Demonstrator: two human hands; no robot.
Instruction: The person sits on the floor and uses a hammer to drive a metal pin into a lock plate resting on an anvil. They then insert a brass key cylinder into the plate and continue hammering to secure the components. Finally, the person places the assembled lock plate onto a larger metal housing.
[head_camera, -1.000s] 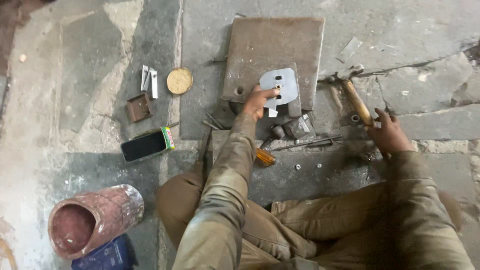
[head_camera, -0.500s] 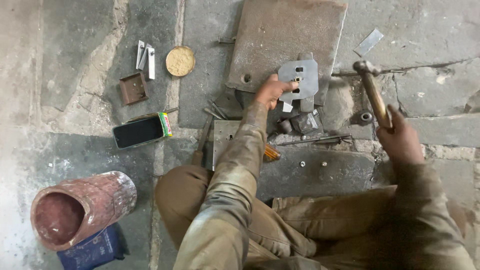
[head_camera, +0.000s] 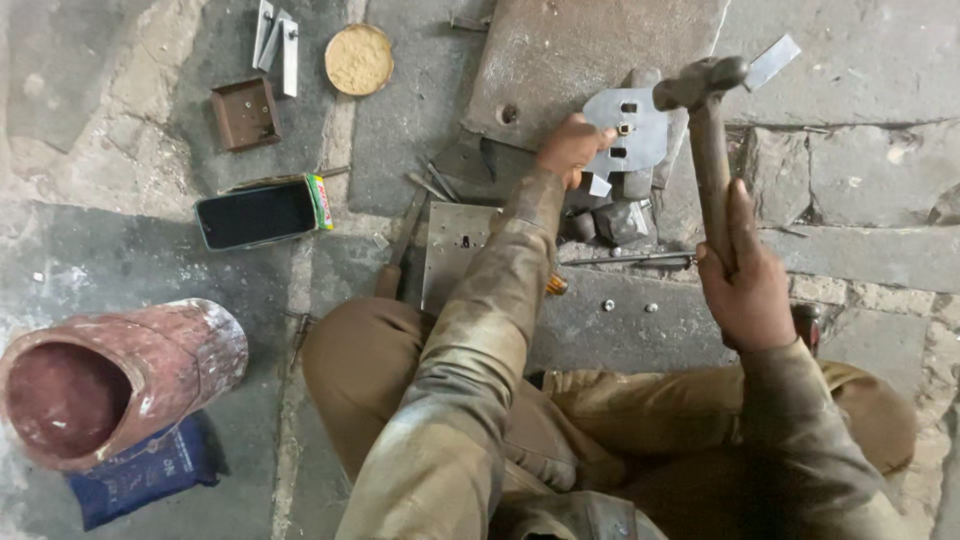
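A person is sitting on a grey stone floor (head_camera: 880, 60) and working on metal.

A large flat rusty steel slab (head_camera: 590, 50) is lying ahead; the grey cut-out metal plate (head_camera: 628, 128) is resting at its near edge, the left hand (head_camera: 570, 148) pinching its left side with closed fingers. The right hand (head_camera: 748, 285) is gripping tight the wooden-handled hammer (head_camera: 708, 130), its head hanging just above the plate.

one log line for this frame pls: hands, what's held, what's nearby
left hand: holds metal plate on steel slab | right hand: grips hammer, head by plate | nearby: phone, round tin, pot
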